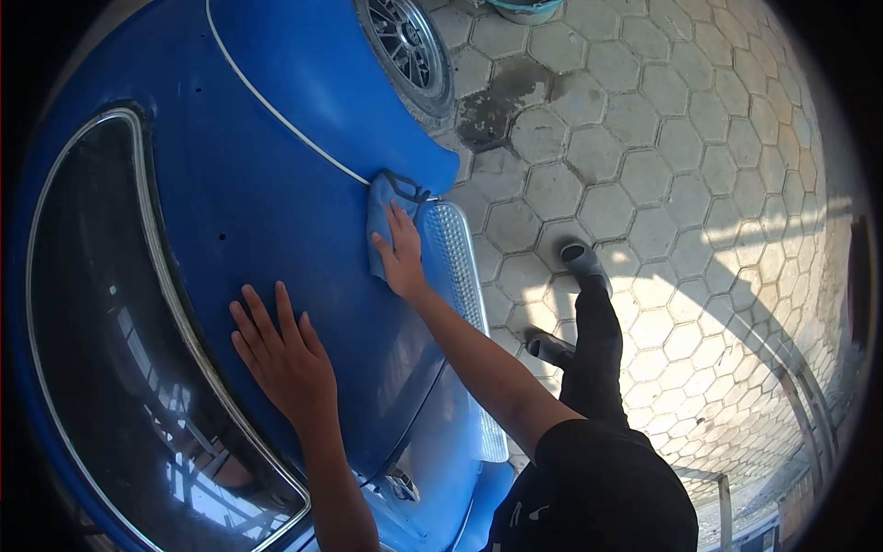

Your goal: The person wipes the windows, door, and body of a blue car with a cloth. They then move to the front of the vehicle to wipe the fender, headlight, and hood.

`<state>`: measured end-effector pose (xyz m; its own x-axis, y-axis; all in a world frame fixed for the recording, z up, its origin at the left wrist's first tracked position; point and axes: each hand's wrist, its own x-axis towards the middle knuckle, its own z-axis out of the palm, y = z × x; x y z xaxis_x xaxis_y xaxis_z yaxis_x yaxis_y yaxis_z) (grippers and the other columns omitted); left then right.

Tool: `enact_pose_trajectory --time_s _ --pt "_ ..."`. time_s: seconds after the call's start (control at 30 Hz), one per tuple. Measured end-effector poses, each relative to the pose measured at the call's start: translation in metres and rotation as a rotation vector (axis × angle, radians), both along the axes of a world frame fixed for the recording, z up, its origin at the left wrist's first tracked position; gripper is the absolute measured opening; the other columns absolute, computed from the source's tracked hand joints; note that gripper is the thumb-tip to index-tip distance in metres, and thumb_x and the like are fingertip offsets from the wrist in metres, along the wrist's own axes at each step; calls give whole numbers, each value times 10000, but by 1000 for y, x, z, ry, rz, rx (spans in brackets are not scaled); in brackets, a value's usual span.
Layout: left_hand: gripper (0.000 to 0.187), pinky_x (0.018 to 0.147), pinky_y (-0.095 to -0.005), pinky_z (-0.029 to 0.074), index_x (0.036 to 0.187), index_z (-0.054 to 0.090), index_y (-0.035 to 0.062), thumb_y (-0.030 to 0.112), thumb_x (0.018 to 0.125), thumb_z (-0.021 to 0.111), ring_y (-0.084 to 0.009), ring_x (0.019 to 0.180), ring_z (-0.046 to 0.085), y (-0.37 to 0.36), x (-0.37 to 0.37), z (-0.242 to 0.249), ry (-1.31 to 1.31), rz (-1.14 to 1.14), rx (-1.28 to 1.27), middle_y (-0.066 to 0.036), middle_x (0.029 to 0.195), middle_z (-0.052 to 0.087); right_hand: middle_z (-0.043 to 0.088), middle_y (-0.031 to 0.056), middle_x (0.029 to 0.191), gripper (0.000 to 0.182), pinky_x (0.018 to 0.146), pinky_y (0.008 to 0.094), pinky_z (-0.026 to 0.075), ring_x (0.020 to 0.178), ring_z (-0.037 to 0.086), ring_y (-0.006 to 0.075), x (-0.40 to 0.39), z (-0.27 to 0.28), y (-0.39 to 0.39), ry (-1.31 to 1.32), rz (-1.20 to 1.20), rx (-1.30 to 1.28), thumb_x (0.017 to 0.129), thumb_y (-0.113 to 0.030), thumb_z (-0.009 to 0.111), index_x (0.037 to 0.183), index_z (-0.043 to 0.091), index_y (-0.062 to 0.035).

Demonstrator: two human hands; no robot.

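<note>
A blue car body fills the left half of the view. My right hand lies on a light blue cloth with dark trim, its fingers apart, pressing it against the blue panel beside the white trim line. My left hand is spread over the panel between the cloth and the dark window, fingers apart and holding nothing. Just right of the cloth is a ribbed, chrome-edged light.
A car wheel stands at the top, with a teal-rimmed bucket beyond it. Hexagonal paving with a wet patch lies to the right. My shoes are near the car. Metal rails stand at the lower right.
</note>
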<state>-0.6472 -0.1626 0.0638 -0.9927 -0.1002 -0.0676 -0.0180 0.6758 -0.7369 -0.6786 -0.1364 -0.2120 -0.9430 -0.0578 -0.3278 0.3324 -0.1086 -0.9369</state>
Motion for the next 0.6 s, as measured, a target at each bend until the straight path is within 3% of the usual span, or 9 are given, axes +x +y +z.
enact_pose_trajectory --time_s 0.07,0.17,0.2,0.27,0.43,0.5,0.6 --pt "466 1311 -527 294 1600 470 248 361 1151 411 -308 1614 278 2 -1 -3 1 11 -35 -81 1733 325 270 116 1758 763 1294 591 133 1622 207 377 21 -98 -22 -444 -5 17 1052 -605 450 1681 347 -185" --pt "464 1310 -533 301 1598 472 265 378 1155 390 -303 1610 287 -4 0 -6 14 10 -67 -60 1735 326 247 120 1768 860 1296 584 126 1625 205 362 15 -165 -32 -642 67 17 1029 -691 402 1690 316 -147" --pt "463 1308 -534 306 1597 473 266 377 1156 388 -303 1608 292 -5 -1 -7 19 7 -71 -59 1734 329 239 119 1771 881 1297 583 121 1626 199 366 0 -148 -25 -687 82 39 1023 -707 394 1692 308 -139" --pt "461 1303 -535 315 1595 475 268 377 1157 384 -302 1604 304 -5 0 -6 11 5 -82 -58 1731 336 224 117 1777 925 1298 583 113 1629 189 373 -38 -65 -8 -795 118 83 1011 -740 379 1696 290 -125" --pt "471 1310 -518 303 1606 460 297 391 1148 406 -291 1610 291 -11 1 -9 21 -5 -86 -47 1735 331 206 116 1781 771 1304 584 110 1637 142 404 46 12 3 -85 126 71 1092 -577 377 1694 281 -104" --pt "477 1315 -508 295 1610 454 309 398 1142 419 -286 1615 279 -11 3 -7 16 -3 -92 -41 1739 323 198 117 1784 722 1307 576 114 1637 139 408 86 11 16 88 174 17 1114 -521 369 1693 281 -100" --pt "473 1311 -514 307 1609 455 301 396 1148 404 -289 1610 290 -8 0 -8 21 -24 -93 -42 1735 328 177 114 1790 697 1311 560 118 1636 143 415 140 -77 -6 -279 52 14 1122 -514 337 1694 286 -120"
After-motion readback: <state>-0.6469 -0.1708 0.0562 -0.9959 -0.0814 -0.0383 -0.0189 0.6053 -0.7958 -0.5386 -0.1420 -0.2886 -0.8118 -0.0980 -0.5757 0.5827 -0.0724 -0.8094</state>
